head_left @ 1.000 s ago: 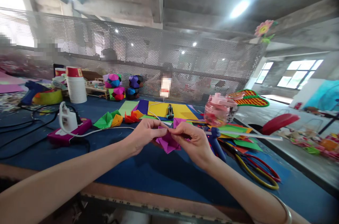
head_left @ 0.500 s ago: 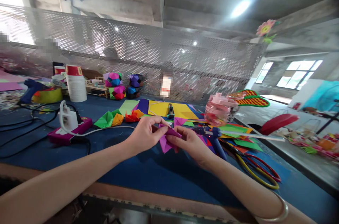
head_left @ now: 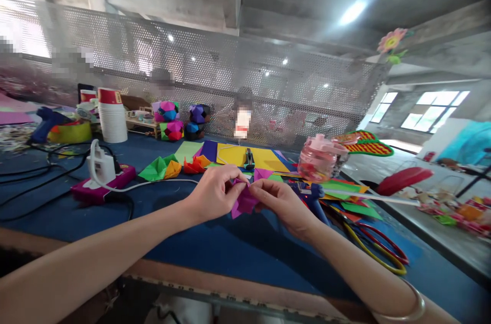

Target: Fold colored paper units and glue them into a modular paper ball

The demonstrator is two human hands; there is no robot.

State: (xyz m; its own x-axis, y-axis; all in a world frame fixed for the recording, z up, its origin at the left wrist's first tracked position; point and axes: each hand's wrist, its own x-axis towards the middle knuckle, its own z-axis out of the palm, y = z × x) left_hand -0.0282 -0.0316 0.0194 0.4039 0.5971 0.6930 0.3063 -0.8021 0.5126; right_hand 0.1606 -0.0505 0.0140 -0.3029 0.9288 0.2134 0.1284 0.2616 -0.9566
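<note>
Above the blue mat (head_left: 215, 252), a folded purple paper (head_left: 244, 202) is pinched between both hands. My left hand (head_left: 219, 191) grips its upper left part with thumb and forefinger. On the other side, my right hand (head_left: 278, 204) holds the upper right edge, its fingertips close to those of the left. Behind them lies another pink-purple paper piece (head_left: 262, 175). Green folded paper (head_left: 156, 169) and orange-red folded paper (head_left: 196, 164) rest to the left. A blue glue gun (head_left: 315, 201) lies just right of my right hand.
Scissors (head_left: 383, 247) and coloured sheets (head_left: 345, 190) lie at the right, near a pink jar (head_left: 317, 158). A purple power strip (head_left: 103, 186) with cables and stacked paper cups (head_left: 112, 117) stand left. Paper balls (head_left: 169, 120) sit behind.
The purple paper has been turned and its folded shape looks different. My right hand's fingers have risen to its upper edge. The view has shifted slightly.
</note>
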